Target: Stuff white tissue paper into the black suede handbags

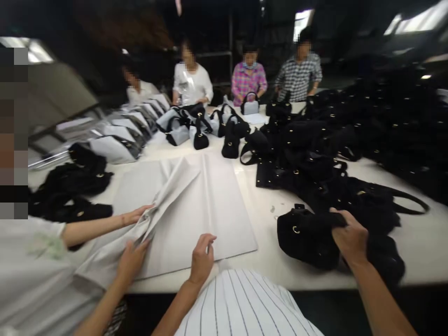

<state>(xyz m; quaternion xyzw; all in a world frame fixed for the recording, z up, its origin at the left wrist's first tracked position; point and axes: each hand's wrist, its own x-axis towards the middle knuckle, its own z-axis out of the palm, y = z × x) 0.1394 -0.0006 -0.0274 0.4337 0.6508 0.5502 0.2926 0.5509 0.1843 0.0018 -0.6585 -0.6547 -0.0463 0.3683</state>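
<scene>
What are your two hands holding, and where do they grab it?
The right hand grips a black bag by its top edge. The left hand touches the white paper's near edge; whether it grips is unclear.

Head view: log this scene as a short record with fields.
left hand: fingertips on the near edge of the white paper sheet
right hand: grips a black bag lying on the table
co-worker's hands: hold the sheet's crumpled left side
right of sheet: pile of black bags
far left: white-wrapped bags in a row
far side: four people with more bags
</scene>
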